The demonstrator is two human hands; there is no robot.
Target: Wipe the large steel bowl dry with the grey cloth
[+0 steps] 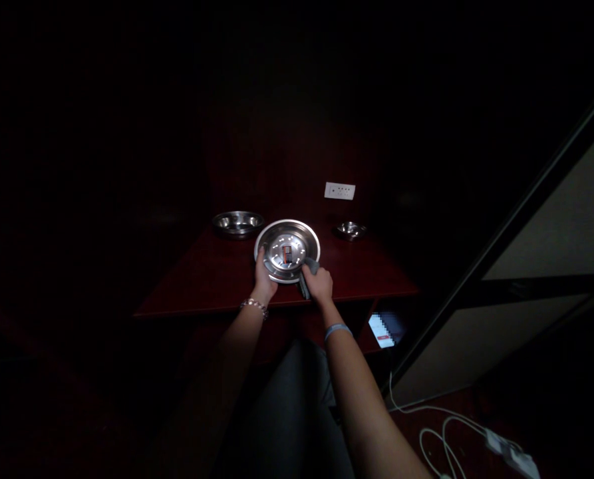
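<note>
Head view: held tilted at the near side of the worktop (371, 274), a shiny steel bowl (277, 247), inside facing the camera. Left grip (264, 279) clamped on the near left rim, thumb in front; right grip (321, 283) closed round a grey cloth (311, 267) at the near right rim. Probably held from both sides for steadiness, and tilted to keep the inside in sight and reach. Beyond the left grip, off to its left, a wide steel dish (237, 226); beyond the right grip, off to its right, a small steel dish (350, 231); perhaps set back to leave elbow room. Below and right of the right grip, a lit screen (379, 329), partly pixelated. Hidden: left fingers behind the bowl, much of the cloth. Unclear: any contact between bowl and worktop; print on the label (287, 254), too small to read; surroundings, lost in darkness.
</note>
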